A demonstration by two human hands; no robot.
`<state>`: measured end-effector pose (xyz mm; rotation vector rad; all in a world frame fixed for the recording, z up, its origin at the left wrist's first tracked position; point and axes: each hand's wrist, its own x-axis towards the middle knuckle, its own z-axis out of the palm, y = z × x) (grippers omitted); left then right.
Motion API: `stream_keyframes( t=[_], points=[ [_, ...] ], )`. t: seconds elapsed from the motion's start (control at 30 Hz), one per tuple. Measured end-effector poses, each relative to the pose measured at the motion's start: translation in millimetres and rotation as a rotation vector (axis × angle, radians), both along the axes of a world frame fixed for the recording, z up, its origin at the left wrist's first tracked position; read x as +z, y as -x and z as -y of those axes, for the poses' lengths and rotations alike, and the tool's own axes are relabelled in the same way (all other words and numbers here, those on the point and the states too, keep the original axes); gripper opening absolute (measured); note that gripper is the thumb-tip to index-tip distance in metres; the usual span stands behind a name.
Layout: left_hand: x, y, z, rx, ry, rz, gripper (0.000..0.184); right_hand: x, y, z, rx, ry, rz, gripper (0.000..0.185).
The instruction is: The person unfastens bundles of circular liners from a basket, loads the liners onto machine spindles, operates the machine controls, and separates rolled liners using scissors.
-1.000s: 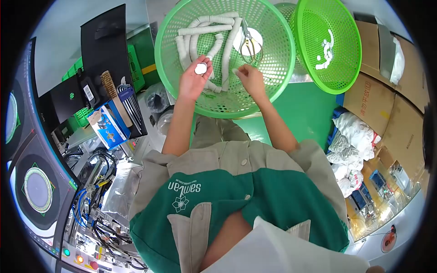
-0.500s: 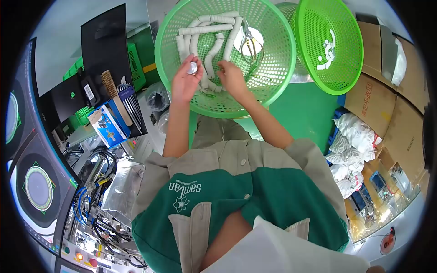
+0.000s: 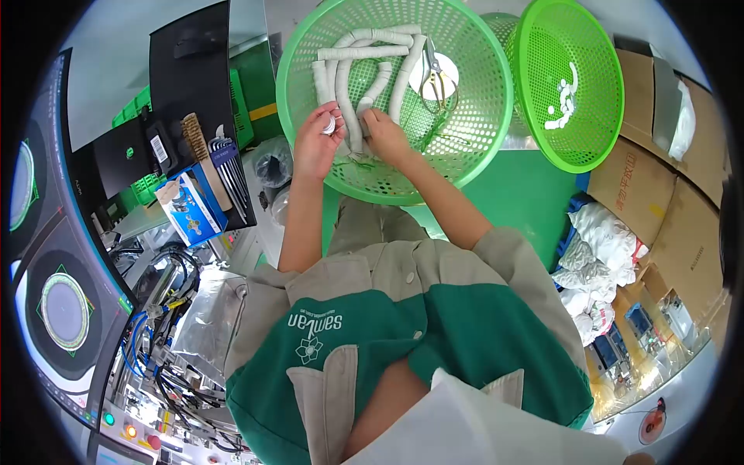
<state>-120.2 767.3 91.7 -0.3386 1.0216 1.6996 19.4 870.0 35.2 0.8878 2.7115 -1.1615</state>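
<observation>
My left hand (image 3: 315, 146) is closed on small white discs (image 3: 329, 125) at its fingertips, over the near left part of a large green mesh basket (image 3: 500, 85). Beside it, my right hand (image 3: 387, 138) has its fingers closed around the near end of a short curved roll of stacked white discs (image 3: 377, 87). Several longer rolls, such as a crosswise one (image 3: 363, 53), lie in the same basket. Snips (image 3: 432, 70) rest on a round white piece (image 3: 445, 87) at the right. Thin green strings (image 3: 434, 133) are scattered on the basket's bottom.
A second green basket (image 3: 608, 128) with loose white pieces (image 3: 566, 101) stands at the right. On the left are a monitor (image 3: 70, 256), a wooden brush (image 3: 203, 159), a hex key set (image 3: 229, 174) and a blue box (image 3: 187, 213). Cardboard boxes (image 3: 628, 174) and white bags (image 3: 601, 244) fill the right side.
My right hand has moved left and closed on the curved roll. The discs in my left hand have turned from face-on to more edge-on. The whole view has shifted slightly.
</observation>
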Motion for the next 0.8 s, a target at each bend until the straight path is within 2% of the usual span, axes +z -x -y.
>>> stream_keyframes(
  t=[0.1,0.2,0.27,0.33,0.4,0.47,0.53,0.57,0.67,0.7,0.73,0.77,0.8],
  points=[
    [-2,1,-6,-0.150,0.079,-0.169,0.027,0,1,-5,0.037,-0.001,-0.014,0.042],
    [3,1,-15,-0.484,0.184,-0.467,0.028,18,-8,-25,-0.111,0.307,0.002,0.049],
    [5,-2,-25,-0.772,0.186,-0.692,0.031,43,-18,-36,-0.284,0.642,-0.079,0.046],
    [5,-12,-41,-0.868,0.089,-0.766,0.036,74,-28,-46,-0.454,1.035,-0.244,0.041],
    [8,-18,-57,-0.942,-0.043,-0.749,0.035,93,-37,-55,-0.469,1.119,-0.288,0.036],
    [15,-19,-69,-0.987,-0.066,-0.883,0.027,114,-48,-60,-0.542,1.227,-0.323,0.036],
    [25,-19,-77,-1.103,-0.052,-0.993,0.023,134,-62,-67,-0.574,1.226,-0.415,0.038],
    [22,-20,-78,-1.065,-0.067,-1.078,0.020,147,-70,-71,-0.612,1.229,-0.467,0.039],
    [-27,0,-71,-1.053,0.020,-1.311,0.020,194,-113,-99,-0.682,1.179,-0.689,0.042],
    [-28,10,-66,-1.108,0.117,-1.225,0.021,211,-139,-114,-0.719,1.123,-0.785,0.044],
    [-39,20,-59,-1.105,0.167,-1.288,0.020,235,-163,-125,-0.763,1.060,-0.901,0.046],
    [-57,28,-51,-1.099,0.218,-1.352,0.020,255,-193,-138,-0.848,0.978,-1.127,0.045],
    [-65,30,-47,-1.091,0.272,-1.415,0.019,298,-209,-147,-0.933,0.837,-1.213,0.043]
  ],
)
